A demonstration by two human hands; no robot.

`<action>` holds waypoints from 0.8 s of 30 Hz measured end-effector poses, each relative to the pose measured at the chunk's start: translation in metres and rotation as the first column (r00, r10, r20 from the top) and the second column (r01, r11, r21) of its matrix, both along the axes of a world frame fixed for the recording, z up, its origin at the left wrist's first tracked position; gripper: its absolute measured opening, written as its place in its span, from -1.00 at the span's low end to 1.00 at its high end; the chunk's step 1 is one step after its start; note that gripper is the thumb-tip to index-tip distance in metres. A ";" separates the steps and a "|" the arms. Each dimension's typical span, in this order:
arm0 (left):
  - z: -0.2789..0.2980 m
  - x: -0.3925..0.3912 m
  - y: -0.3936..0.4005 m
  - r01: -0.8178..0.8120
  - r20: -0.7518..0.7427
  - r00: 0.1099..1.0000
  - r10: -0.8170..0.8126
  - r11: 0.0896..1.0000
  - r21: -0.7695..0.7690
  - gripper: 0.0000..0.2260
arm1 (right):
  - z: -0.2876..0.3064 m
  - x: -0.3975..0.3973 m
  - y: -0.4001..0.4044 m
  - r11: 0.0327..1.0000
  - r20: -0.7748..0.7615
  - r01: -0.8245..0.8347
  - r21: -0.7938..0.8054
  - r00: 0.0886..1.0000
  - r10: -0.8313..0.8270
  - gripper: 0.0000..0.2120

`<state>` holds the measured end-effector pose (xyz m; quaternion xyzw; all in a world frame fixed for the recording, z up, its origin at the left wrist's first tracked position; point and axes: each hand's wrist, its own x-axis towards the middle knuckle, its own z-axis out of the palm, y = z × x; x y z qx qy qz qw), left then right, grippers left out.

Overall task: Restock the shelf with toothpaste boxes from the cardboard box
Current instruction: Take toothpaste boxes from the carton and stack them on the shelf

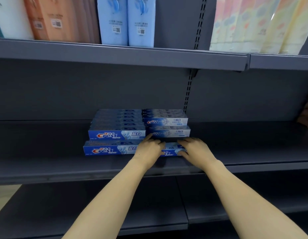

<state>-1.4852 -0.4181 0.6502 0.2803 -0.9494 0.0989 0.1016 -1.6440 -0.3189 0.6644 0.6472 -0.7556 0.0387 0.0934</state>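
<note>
Hidden and cut-off parts at the shelf

The left hand (148, 149) and right hand (194, 148) cover both ends of the front toothpaste box (170, 150), so neither grip can be read. The tissue packs (127, 21) are cropped at the top edge; their small print blurs.

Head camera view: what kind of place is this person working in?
Most likely a shop aisle. Grey metal shelving on slotted uprights holds stacked Crest toothpaste boxes, with tissue packs on the shelf above. Both hands, left hand and right hand, grip another toothpaste box.
</note>
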 end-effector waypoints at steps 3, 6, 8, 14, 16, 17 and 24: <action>0.011 0.013 -0.005 0.016 -0.048 0.999 -0.018 0.999 -0.041 -0.62 | 0.008 0.006 -0.007 0.998 -0.009 -0.037 -0.054 0.999 0.037 -0.53; 0.021 0.026 -0.011 0.014 -0.106 0.994 -0.014 1.000 -0.006 -0.67 | 0.019 0.013 -0.015 0.995 -0.038 -0.073 -0.069 0.997 0.070 -0.52; 0.025 0.032 -0.014 0.010 -0.128 0.992 -0.010 1.000 0.006 -0.69 | 0.026 0.016 -0.019 0.994 -0.058 -0.083 -0.067 0.995 0.079 -0.52; 0.029 0.041 -0.015 0.012 -0.179 0.984 -0.017 0.999 -0.029 -0.69 | 0.038 0.022 -0.021 0.993 -0.092 -0.097 -0.063 0.992 0.091 -0.53; 0.036 0.043 -0.018 0.012 -0.195 0.981 -0.022 0.999 -0.048 -0.68 | 0.043 0.024 -0.022 0.993 -0.099 -0.090 -0.076 0.992 0.082 -0.53; 0.040 0.045 -0.019 0.013 -0.203 0.979 -0.023 0.998 -0.054 -0.68 | 0.046 0.025 -0.023 0.992 -0.097 -0.088 -0.085 0.992 0.080 -0.53; 0.049 0.078 -0.040 -0.046 -0.192 0.981 0.030 0.996 -0.081 -0.67 | 0.052 0.054 -0.047 0.985 -0.068 -0.143 -0.102 0.988 0.136 -0.52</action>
